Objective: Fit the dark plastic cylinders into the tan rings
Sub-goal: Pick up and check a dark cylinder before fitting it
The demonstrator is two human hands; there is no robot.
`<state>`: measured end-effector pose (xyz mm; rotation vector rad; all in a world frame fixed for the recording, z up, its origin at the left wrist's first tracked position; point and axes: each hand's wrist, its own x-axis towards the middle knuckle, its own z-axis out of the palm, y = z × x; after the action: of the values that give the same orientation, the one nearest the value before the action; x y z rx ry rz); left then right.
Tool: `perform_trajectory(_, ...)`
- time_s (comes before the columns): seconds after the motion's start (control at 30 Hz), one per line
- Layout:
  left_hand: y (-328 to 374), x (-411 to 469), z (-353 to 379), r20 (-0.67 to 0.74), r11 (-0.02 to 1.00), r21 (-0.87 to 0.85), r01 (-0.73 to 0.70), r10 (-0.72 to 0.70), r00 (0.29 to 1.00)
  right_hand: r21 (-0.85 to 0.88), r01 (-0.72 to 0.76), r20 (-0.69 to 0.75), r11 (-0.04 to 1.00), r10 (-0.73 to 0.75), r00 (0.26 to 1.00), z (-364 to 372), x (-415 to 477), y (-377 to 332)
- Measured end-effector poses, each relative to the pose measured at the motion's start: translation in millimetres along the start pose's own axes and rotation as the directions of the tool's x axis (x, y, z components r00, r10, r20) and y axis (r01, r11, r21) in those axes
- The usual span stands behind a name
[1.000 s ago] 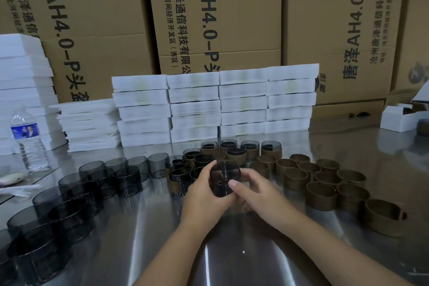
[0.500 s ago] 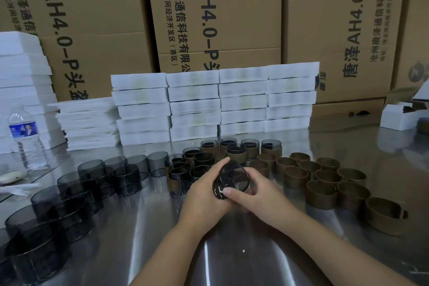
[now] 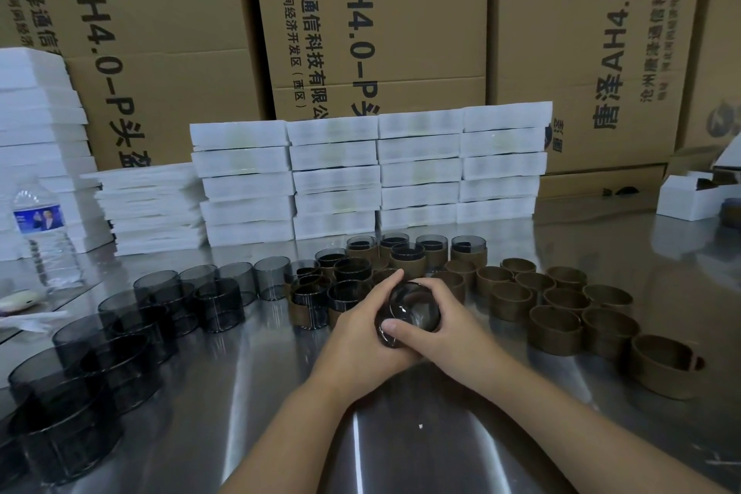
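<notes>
Both of my hands hold one dark smoky plastic cylinder (image 3: 413, 307) above the steel table, its open end tilted toward me. My left hand (image 3: 363, 337) wraps its left side, and my right hand (image 3: 445, 327) wraps the right side with the thumb across the lower rim. Whether a tan ring sits around this cylinder is hidden by my fingers. Several loose dark cylinders (image 3: 218, 303) stand to the left. Several empty tan rings (image 3: 555, 329) stand to the right. Several fitted cylinder-and-ring pairs (image 3: 407, 255) stand just behind my hands.
Stacks of white flat boxes (image 3: 333, 176) line the back of the steel table (image 3: 401, 445), with large cardboard cartons (image 3: 377, 20) behind them. A water bottle (image 3: 44, 237) stands at the far left. A small open white box (image 3: 693, 198) sits at the far right.
The cylinder has tipped from upright so its open end faces me, and my hands have shifted slightly right and closed further around it.
</notes>
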<state>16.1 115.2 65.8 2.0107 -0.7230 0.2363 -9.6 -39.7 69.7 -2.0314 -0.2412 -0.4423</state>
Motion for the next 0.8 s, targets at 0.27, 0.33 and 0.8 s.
perform_trajectory(0.27,3.1,-1.1,1.8,0.021,0.994,0.105,-0.042,0.04,0.999,-0.043,-0.03,-0.04,0.999,0.028,0.999,0.2,0.2,-2.8)
perform_trajectory(0.33,6.6,-1.0,2.2,0.016,0.985,0.165,-0.045,0.043,0.999,-0.065,-0.036,-0.056,0.997,0.033,0.998,-0.8,0.1,-3.0)
perform_trajectory(0.8,4.7,-0.5,2.3,0.011,0.965,0.253,-0.073,0.073,0.997,-0.167,-0.069,-0.085,0.983,0.056,0.995,-3.7,1.5,-3.4)
